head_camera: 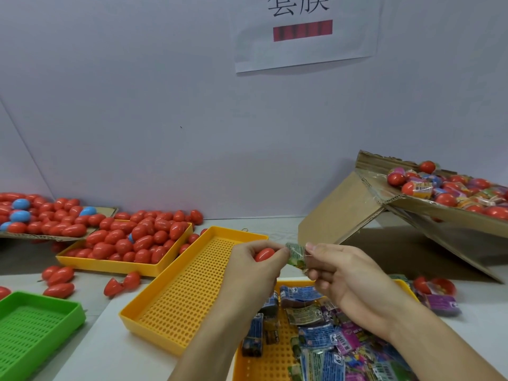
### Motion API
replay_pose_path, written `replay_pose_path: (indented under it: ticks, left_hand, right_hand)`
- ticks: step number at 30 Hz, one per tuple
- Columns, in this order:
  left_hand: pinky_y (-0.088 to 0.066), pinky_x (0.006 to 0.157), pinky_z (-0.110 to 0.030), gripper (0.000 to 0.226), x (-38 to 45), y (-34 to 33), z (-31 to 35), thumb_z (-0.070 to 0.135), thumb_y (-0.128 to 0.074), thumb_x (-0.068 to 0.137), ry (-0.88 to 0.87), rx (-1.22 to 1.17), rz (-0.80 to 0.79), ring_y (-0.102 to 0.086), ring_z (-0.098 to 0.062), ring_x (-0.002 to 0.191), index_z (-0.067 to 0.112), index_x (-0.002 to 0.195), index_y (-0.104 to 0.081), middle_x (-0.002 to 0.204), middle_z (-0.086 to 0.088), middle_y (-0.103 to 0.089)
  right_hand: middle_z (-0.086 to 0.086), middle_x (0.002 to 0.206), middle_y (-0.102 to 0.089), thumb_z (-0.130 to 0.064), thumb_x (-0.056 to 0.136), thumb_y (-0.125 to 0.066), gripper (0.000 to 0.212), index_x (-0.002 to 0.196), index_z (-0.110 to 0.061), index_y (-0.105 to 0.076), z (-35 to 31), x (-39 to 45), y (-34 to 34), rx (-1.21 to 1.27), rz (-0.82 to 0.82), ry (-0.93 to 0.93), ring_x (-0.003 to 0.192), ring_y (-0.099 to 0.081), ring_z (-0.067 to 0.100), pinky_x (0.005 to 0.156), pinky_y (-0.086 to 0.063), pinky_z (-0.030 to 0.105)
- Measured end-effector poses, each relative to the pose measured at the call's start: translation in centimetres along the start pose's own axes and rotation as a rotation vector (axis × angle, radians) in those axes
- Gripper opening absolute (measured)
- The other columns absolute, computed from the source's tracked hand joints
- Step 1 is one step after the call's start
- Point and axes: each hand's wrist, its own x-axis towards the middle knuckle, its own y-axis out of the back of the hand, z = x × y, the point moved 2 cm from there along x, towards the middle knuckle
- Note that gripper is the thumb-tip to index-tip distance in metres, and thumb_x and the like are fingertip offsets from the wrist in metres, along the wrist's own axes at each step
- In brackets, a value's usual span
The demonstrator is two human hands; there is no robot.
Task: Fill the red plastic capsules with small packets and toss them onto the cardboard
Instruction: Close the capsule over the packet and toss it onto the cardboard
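Capsules in yellow tray, packets in another

Red capsule mostly hidden inside the curled fingers of the left hand, so whether open or closed cannot be told; green packet partly covered by the fingertips of the right hand, print too small to read. Cut off by the frame: green tray at the left and bottom edges, tray of packets at the bottom edge, sloped cardboard with its filled capsules at the right edge, and wall sheet at the top, its upper characters truncated. Red bar on that sheet blurred beyond reading; far left pile of capsules running out of view past the left edge.
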Motion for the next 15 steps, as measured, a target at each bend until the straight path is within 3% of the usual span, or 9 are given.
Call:
replay_pose_path:
  ticks: [6, 12, 15]
  left_hand:
    - [-0.04, 0.046, -0.013, 0.02, 0.04, 0.03, -0.17, 0.019, -0.07, 0.087, -0.009, 0.109, 0.015, -0.051, 0.0, 0.047, 0.023, 0.068, -0.073, 0.051, 0.016, -0.057]
    - [-0.04, 0.045, -0.012, 0.02, 0.06, 0.0, -0.14, 0.019, -0.07, 0.087, -0.013, 0.161, 0.026, -0.049, 0.0, 0.045, 0.023, 0.068, -0.073, 0.05, 0.015, -0.057]
    - [-0.045, 0.051, -0.01, 0.017, 0.11, -0.03, -0.1, 0.022, -0.072, 0.088, -0.097, 0.261, 0.079, -0.059, 0.003, 0.059, 0.023, 0.07, -0.072, 0.065, 0.018, -0.065]
  right_hand:
    - [0.006, 0.074, -0.068, 0.0, 0.092, -0.063, 0.026, 0.111, -0.016, -0.07, 0.2, -0.06, 0.24, -0.067, 0.039, 0.064, 0.06, -0.058, 0.011, 0.048, -0.043, 0.021]
    - [0.003, 0.068, -0.066, -0.003, 0.095, -0.061, 0.031, 0.101, -0.029, -0.075, -0.12, -0.26, -0.12, -0.309, 0.054, 0.178, 0.067, -0.056, 0.014, 0.054, -0.043, 0.024]
    - [0.003, 0.066, -0.064, -0.008, 0.096, -0.061, 0.028, 0.095, -0.032, -0.076, -0.19, -0.35, -0.28, -0.354, 0.087, 0.195, 0.066, -0.056, 0.014, 0.054, -0.045, 0.024]
